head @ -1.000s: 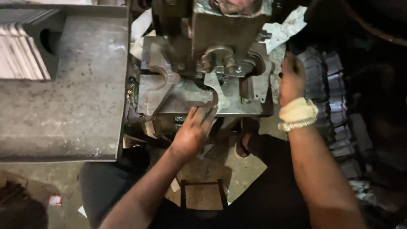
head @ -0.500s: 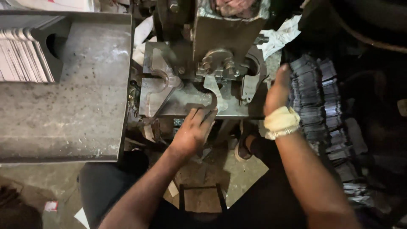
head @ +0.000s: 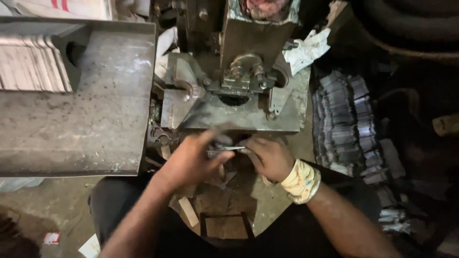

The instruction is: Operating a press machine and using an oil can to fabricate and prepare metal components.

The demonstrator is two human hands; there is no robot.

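Fingers (head: 213, 143) of the left hand (head: 193, 160) and right hand (head: 270, 157) pinch a thin metal strip (head: 228, 149) between them — held level just below the front edge of the press (head: 239, 95). A cloth band (head: 301, 181) wraps the right wrist; stacked metal pieces (head: 344, 119) lie right of the press — a steel table (head: 81, 119) stands left.

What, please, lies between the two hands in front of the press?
In the head view, a thin flat metal piece spans the gap between the left hand and right hand, below the press; motion blur hides detail.
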